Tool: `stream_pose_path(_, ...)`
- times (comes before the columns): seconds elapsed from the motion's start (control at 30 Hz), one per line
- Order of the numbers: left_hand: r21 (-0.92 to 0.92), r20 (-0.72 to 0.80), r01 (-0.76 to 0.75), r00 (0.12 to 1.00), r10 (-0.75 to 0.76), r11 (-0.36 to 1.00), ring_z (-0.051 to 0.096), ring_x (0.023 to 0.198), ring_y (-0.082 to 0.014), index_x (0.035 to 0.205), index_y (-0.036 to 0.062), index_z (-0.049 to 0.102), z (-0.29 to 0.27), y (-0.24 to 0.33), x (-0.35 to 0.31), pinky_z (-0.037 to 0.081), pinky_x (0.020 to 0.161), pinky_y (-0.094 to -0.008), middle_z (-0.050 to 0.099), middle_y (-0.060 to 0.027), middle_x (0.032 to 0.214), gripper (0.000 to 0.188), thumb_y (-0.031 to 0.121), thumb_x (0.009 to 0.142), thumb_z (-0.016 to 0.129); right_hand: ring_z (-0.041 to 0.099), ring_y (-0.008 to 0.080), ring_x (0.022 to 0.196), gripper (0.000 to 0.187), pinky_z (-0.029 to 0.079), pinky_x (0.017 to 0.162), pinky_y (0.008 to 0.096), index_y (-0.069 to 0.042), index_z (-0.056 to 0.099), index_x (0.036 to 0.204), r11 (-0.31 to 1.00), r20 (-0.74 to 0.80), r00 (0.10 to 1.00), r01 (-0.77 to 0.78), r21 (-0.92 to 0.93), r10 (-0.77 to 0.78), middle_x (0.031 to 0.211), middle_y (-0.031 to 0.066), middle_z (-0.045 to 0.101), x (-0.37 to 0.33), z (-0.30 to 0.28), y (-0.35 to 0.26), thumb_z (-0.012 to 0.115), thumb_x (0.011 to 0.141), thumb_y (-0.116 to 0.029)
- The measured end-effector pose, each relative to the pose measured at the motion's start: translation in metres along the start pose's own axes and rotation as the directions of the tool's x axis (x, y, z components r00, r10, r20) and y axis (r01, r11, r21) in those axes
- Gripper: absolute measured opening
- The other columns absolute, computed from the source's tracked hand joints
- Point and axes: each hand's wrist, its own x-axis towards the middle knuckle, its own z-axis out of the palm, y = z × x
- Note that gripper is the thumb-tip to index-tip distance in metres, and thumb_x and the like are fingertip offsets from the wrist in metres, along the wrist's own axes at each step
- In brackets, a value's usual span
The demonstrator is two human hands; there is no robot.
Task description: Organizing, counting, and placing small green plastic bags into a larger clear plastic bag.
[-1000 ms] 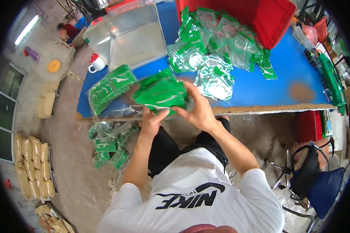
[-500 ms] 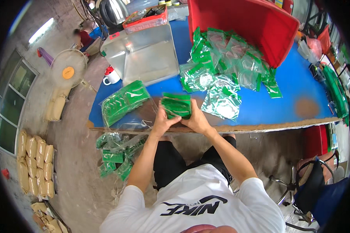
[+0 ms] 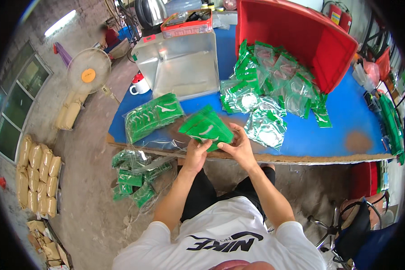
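Between my hands, above the table's front edge, is a fanned stack of green plastic packets [image 3: 206, 126]. My left hand [image 3: 198, 154] grips its lower left, the thumb lying on top. On the lower right side my right hand [image 3: 239, 146] pinches the stack, thumb over the front and fingers behind. Left of it lies a clear bag full of green packets [image 3: 153, 116]. To the right, a heap of green-edged clear packets [image 3: 267, 81], some with round contents, spreads out of a tipped red bin [image 3: 297, 36]. Several shiny packets [image 3: 266, 128] lie nearest my right hand.
The blue table [image 3: 315, 139] has a worn front edge. On it stand a clear plastic box [image 3: 184, 74] and a red-and-white mug [image 3: 140, 84]. Bags of green packets [image 3: 135, 177] hang or lie below at the left. A fan [image 3: 87, 74] stands farther left, a chair [image 3: 360, 220] at right.
The green stack has gone from a compact, squared block to a fanned, tilted spread. My hands have shifted slightly right and lower, and the whole view has moved a little.
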Motion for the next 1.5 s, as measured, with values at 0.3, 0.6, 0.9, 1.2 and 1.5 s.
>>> stream_pose_path(0.3, -0.32, 0.078, 0.356, 0.933, -0.35, 0.878, 0.058, 0.112, -0.0231, 0.127, 0.012, 0.057, 0.009, 0.018, -0.033, 0.046, 0.098, -0.0457, 0.061, -0.0037, 0.12, 0.046, 0.049, 0.102, 0.049, 0.058, 0.0344, 0.099, 0.05, 0.047, 0.083, 0.0432, -0.005, 0.056, 0.106, 0.344, 0.237, 0.738, 0.541, -0.768, -0.631, 0.112, 0.0122, 0.059, -0.01, 0.01, -0.019, 0.079, 0.061, -0.005)
stream_pose_path(0.6, -0.217, -0.042, 0.44, 0.888, -0.459, 0.871, 0.062, 0.114, -0.0164, 0.128, 0.0116, 0.059, 0.008, -0.02, -0.073, 0.057, 0.087, -0.0387, 0.063, -0.0041, 0.122, 0.035, 0.009, 0.094, 0.065, 0.06, 0.0361, 0.099, 0.05, 0.049, 0.085, 0.0449, -0.002, 0.065, 0.104, 0.422, 0.561, 0.811, 0.572, -0.704, -0.164, 0.111, 0.0136, 0.064, -0.05, 0.009, -0.05, 0.087, 0.061, -0.013)
stream_pose_path(0.9, 0.712, 0.125, 0.054, 0.972, -0.202, 0.7, 0.06, 0.062, -0.0118, 0.114, 0.0001, 0.059, 0.017, 0.009, -0.083, 0.05, 0.059, -0.0283, 0.065, -0.0056, 0.078, 0.037, 0.006, 0.078, 0.066, 0.067, 0.0356, 0.107, 0.117, 0.054, 0.093, 0.0377, -0.004, 0.026, 0.152, 0.087, 0.521, 0.797, 0.568, -0.818, -0.305, 0.125, 0.0239, 0.06, -0.026, 0.005, -0.099, 0.093, 0.057, -0.008)
stream_pose_path(1.2, 0.564, 0.356, 0.312, 0.743, -0.566, 0.765, 0.061, 0.1, -0.0124, 0.132, 0.0016, 0.052, -0.024, -0.01, -0.092, 0.052, 0.089, -0.0313, 0.065, -0.0042, 0.116, 0.06, 0.007, 0.079, 0.079, 0.063, 0.0313, 0.075, 0.022, 0.049, 0.068, 0.0416, -0.002, 0.065, 0.1, 0.615, 0.645, 0.724, 0.399, -0.68, 0.243, 0.086, 0.0166, 0.066, -0.032, -0.025, -0.071, 0.072, 0.081, -0.012)
stream_pose_path(1.5, 0.664, 0.156, 0.508, 0.624, -0.766, 0.549, 0.065, 0.101, -0.013, 0.119, 0.0004, 0.066, -0.015, -0.024, -0.086, 0.051, 0.092, -0.0315, 0.07, -0.0036, 0.111, 0.045, 0.007, 0.077, 0.081, 0.068, 0.0367, 0.084, 0.026, 0.053, 0.075, 0.0444, -0.004, 0.066, 0.111, 0.585, 0.337, 0.929, 0.19, -0.789, 0.153, 0.091, 0.0201, 0.07, -0.043, -0.047, -0.069, 0.068, 0.087, -0.014)
